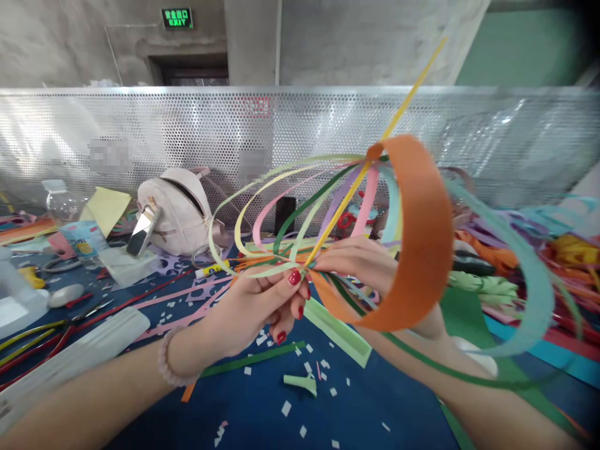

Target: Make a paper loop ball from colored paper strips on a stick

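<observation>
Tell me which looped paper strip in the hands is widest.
The orange strip: a broad band curving at the right of the bundle, far wider than the thin green, pink and yellow loops beside it.

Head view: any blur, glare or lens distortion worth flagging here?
Head view: the orange strip nearest the lens is soft; the left hand and right hand are sharp; the mesh screen bows from wide-angle distortion with bright glare; corners darken.
</observation>
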